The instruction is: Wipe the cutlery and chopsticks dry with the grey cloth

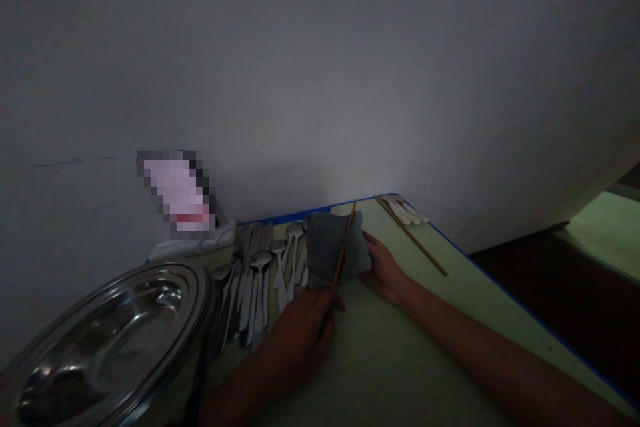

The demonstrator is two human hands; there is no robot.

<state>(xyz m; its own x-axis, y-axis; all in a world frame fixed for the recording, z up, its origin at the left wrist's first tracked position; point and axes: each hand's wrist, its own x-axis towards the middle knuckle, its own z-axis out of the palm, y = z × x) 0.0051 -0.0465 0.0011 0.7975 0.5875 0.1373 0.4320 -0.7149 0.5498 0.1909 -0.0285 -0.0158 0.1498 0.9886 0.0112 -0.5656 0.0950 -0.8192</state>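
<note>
A thin brown chopstick (pixel 344 247) slants across a grey-green cloth (pixel 323 250) above the table. My left hand (pixel 307 327) is closed round the lower end of the chopstick. At the cloth's right edge, my right hand (pixel 383 267) grips the cloth, its fingers partly hidden behind it. Several metal spoons (pixel 261 259) and other cutlery lie just left of the cloth. Another chopstick (pixel 415 240) lies on the table to the right of my right hand.
Oval metal trays (pixel 125 340) are stacked at the left. Behind them a blurred-out upright object (pixel 177 190) leans by the wall. White-handled cutlery (pixel 404 210) lies at the table's far right corner. The green table (pixel 380 360) has a blue edge.
</note>
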